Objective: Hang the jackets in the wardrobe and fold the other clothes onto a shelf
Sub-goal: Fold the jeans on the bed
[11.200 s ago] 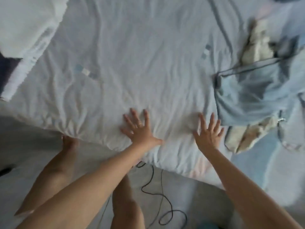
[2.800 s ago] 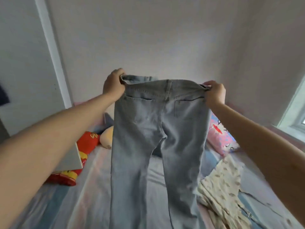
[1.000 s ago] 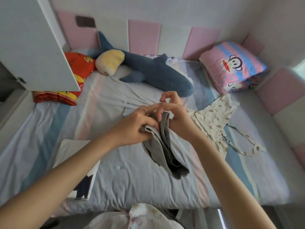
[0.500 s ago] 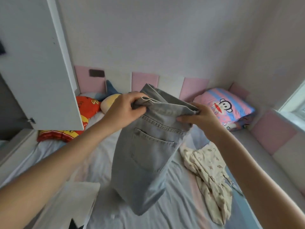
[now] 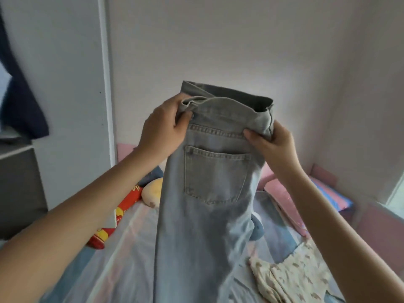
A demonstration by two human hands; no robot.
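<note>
Plainly the jeans [image 5: 209,182] are the thing in hand: pale denim, doubled lengthwise so that one back pocket faces the camera, held up in the air over the bed [image 5: 122,259] with the legs hanging straight down and their ends out of view below; whether the hems touch the bedding cannot be told. The left hand [image 5: 162,130] grips one end of the waistband, its fingers [image 5: 172,106] curled over the bunched edge; the right hand [image 5: 273,143] pinches the other end, thumb in front and the rest behind the cloth; so both hands are clamped on the denim, which hangs between and below them. As I judge it, the risk lies in the doubled layers: the waistband gapes open at the top, so the two halves may slide apart as the garment is lowered, leaving a crooked fold; the long legs could also twist, or drag across the patterned garment [image 5: 290,276] lying crumpled on the bed to the right and pull it along. Further out, a red cushion [image 5: 109,226] and a plush toy [image 5: 153,192] lie near the head of the bed; a striped pillow [image 5: 323,193] sits at the far right; the wardrobe [image 5: 72,95] stands to the left, a dark garment [image 5: 19,101] hanging beside it.
</note>
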